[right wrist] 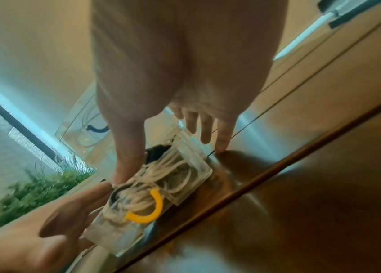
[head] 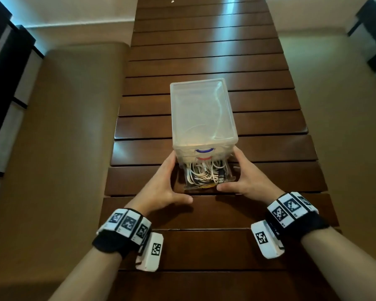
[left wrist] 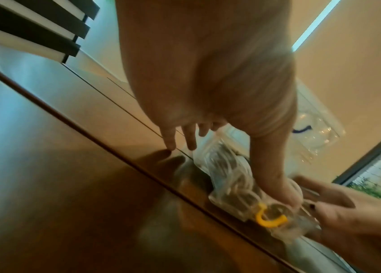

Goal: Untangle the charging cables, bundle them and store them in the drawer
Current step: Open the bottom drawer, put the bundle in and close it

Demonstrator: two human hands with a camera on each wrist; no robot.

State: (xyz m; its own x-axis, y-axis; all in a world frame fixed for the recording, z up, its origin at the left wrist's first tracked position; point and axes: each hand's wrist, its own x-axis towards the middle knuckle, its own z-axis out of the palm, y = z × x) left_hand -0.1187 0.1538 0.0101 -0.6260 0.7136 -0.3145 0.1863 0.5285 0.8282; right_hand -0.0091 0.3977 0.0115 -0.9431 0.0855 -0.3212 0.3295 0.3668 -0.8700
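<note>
- The slatted wooden table [head: 204,51] ran long and narrow away from the person, with bare slats stretching far beyond the unit and a strip of open wood on either side before the table's left and right edges dropped to the floor.
- The clear plastic drawer unit [head: 202,114] stood near the middle of the table's width, a blue handle [head: 204,151] on its upper drawer front, with well more room behind it than in front.
- The bottom drawer [head: 206,181] stuck out part-way toward the near side, its front wall with the yellow handle [right wrist: 148,208] short of the next slat seam.
- The charging cables [head: 203,171], a white heap with a dark USB plug [head: 220,179] at the right, lay inside that open drawer, below its rim.
- The left hand [head: 161,185] flanked the drawer's left side, fingers spread and fairly straight along the unit's corner, thumb reaching in toward the drawer front; nothing was gripped.
- The right hand [head: 246,177] mirrored it on the right, fingers wide and extended beside the unit, thumb tip at the drawer's near right corner, holding nothing.
- From the wrist views the little fingers touched the tabletop just outside the drawer walls, and both pictures were blurred.
</note>
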